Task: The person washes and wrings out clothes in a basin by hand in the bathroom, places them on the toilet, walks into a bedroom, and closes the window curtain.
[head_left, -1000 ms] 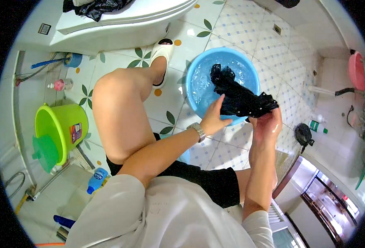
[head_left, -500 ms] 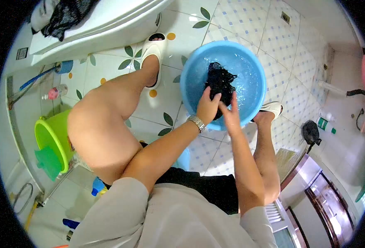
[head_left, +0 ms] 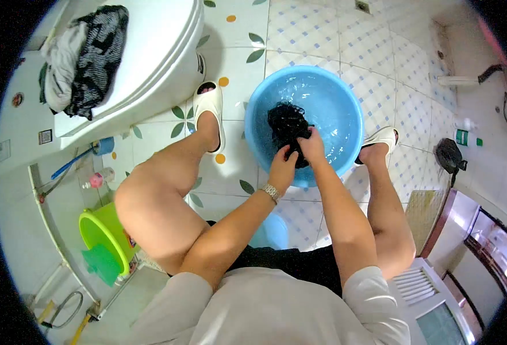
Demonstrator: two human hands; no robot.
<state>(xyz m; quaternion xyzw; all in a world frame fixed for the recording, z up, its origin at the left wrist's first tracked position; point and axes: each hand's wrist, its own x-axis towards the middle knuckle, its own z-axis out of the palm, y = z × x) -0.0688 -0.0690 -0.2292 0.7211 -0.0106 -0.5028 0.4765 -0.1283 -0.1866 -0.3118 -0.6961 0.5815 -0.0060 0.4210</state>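
I see the black lacy cloth (head_left: 287, 121) inside the blue basin (head_left: 354, 118), lying toward the basin's near left part, with water around it. My left hand (head_left: 283, 167), at the basin's near edge, has its fingers drawn narrow on the cloth. My right hand (head_left: 313, 146), just beside it over the basin, has its fingers curled on the same cloth; I cannot tell how firmly either one grips. One white slipper (head_left: 208, 104) stands left of the basin, the lime bucket (head_left: 105, 233) farther left and nearer me.
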